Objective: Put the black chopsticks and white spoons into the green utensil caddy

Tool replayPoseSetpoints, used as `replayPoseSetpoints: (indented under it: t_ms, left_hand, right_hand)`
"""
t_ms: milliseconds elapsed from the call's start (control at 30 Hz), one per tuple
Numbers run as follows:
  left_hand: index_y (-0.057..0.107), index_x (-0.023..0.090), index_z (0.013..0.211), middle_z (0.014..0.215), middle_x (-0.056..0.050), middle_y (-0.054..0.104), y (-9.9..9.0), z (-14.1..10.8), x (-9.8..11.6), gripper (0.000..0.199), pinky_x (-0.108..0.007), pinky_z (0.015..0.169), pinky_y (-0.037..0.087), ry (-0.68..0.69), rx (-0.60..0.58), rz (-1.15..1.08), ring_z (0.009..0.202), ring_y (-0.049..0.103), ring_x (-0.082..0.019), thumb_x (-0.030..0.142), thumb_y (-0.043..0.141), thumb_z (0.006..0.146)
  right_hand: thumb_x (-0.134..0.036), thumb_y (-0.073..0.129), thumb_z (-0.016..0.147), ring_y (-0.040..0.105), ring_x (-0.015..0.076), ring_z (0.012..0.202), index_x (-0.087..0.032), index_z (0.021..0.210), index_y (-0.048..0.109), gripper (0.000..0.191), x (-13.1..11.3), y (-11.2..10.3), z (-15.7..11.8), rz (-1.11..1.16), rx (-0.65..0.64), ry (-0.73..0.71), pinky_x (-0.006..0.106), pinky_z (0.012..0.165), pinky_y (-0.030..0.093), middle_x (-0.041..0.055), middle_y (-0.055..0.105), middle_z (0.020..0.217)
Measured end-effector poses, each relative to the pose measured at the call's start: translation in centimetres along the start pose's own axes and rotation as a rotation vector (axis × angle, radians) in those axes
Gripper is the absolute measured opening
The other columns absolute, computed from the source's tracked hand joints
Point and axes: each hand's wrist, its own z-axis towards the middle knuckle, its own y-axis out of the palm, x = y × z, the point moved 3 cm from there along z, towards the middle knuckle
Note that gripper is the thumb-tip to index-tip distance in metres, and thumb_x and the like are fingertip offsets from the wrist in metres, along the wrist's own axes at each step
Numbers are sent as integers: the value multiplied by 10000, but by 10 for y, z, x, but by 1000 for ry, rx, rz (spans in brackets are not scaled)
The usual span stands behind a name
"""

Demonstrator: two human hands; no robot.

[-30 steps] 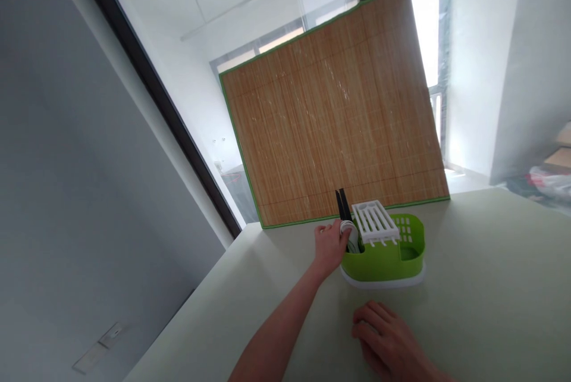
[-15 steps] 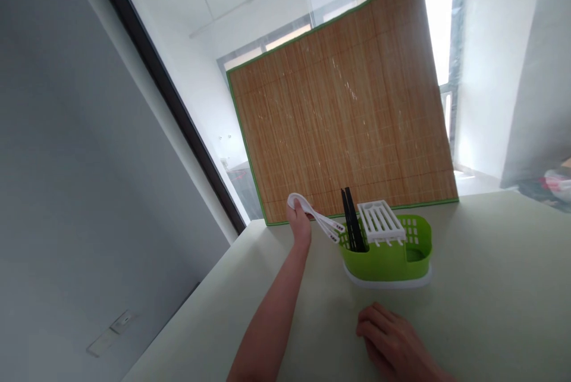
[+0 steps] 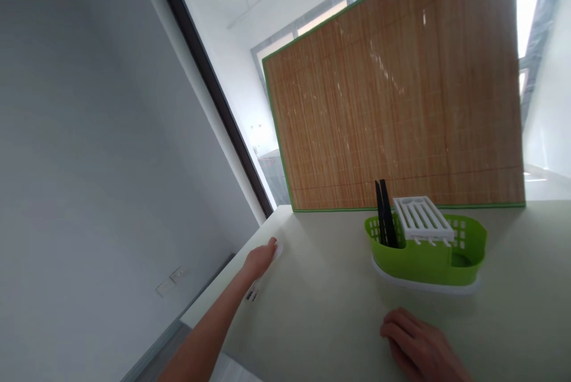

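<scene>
My left hand [image 3: 260,259] is at the table's left side, its fingers closed on the white spoons [image 3: 278,250]; their handle ends show below my wrist, and the hand hides the rest. My right hand [image 3: 417,340] rests on the table near the front, fingers curled together, in front of the basket; what they hold, if anything, is hidden. The green basket [image 3: 414,266] stands on a white base. Black chopsticks [image 3: 385,215] lean upright in its left part, and a white slotted rack [image 3: 422,217] sits across its middle.
A bamboo mat [image 3: 392,96] with green edging stands upright behind the basket, in front of a window. The pale table [image 3: 321,287] has its left edge near my left forearm. A grey wall [image 3: 111,150] is at the left.
My left hand has carried the white spoons away from the basket, left and down to the tabletop. The view has turned left. My right hand keeps its curled pose.
</scene>
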Motion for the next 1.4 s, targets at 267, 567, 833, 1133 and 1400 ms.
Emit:
replayPoseSetpoints:
  t_ms: [267,567,833,1133,1400]
  left_hand:
    - [492,186,1210,982,-164,679,30,-13,-37,413,-366,736,416,-72,-71,36,910,633,-318,353,245,923]
    - [469,180,1254,992,-172,677,41,-8,-37,444,-352,735,419,-56,-84,29,922,636,-317,370,234,930]
    - [462,200,1251,1031,-152,669,47,-8,-34,420,-357,752,422,-43,-95,16,954,626,-309,349,227,938]
    - [409,221,1287,1277,-100,544,54,-9,-41,408,-336,849,421,-60,-42,-43,1089,565,-242,313,191,954]
    - [401,243,1313,1287,-90,522,55,-11,-47,461,-336,843,441,-63,-8,-59,1070,573,-233,436,179,958]
  right_hand:
    - [-91,420,839,636,172,758,-222,918,556,204,3,-1,-2,-42,14,-16,268,653,531,51,637,844]
    - [-93,404,845,637,171,735,-222,907,560,211,3,-2,-1,-64,19,-9,267,624,531,48,637,815]
    - [-105,417,847,633,169,725,-229,889,567,200,2,-3,-1,-37,37,16,261,623,521,37,633,798]
    - [-62,384,840,613,187,754,-209,916,540,227,3,2,-2,-47,-54,27,293,635,511,53,615,825]
    - [-52,376,833,611,195,781,-201,930,534,238,6,8,-5,-47,-86,36,303,647,508,63,613,856]
